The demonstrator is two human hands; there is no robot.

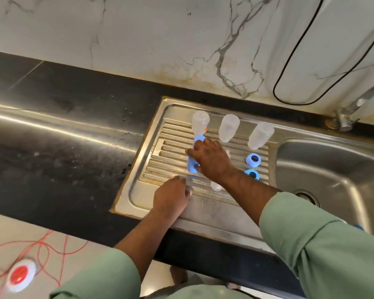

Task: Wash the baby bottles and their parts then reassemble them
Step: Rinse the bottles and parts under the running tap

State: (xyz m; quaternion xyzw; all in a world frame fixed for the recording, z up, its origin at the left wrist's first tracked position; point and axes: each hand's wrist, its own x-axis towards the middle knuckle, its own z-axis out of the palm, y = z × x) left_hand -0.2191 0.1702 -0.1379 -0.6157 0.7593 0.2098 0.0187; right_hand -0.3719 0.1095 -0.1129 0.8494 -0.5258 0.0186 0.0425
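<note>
**Gripping a blue bottle part on the ribbed drainboard**

Reaching across the stainless steel drainboard (pixel 134 190), the person's right hand (pixel 212 160) has its fingers curled over a light blue plastic bottle part (pixel 192 166) that stands on the ridges; whether this is a cap or a collar cannot be told, since the hand covers much of it. A second light blue piece (pixel 200 138) shows just behind the fingers, at the foot of the left frosted clear baby bottle (pixel 200 121).

Two more frosted clear bottles, the middle one (pixel 228 127) and the right one (pixel 260 135), stand mouth-down in a row along the back of the drainboard. Two blue screw rings (pixel 253 160) (pixel 252 174) lie near the right edge of the ridges, beside the steel sink basin (pixel 333 169). A small clear piece (pixel 216 186) is partly hidden under the right wrist.

The left hand (pixel 171 199) rests near the front of the drainboard with fingers curled; it seems to pinch something clear, but what it holds cannot be told. Both hands are near each other, not touching.

A steel tap (pixel 354 106) stands at the back right on the black stone counter (pixel 63 130).
</note>
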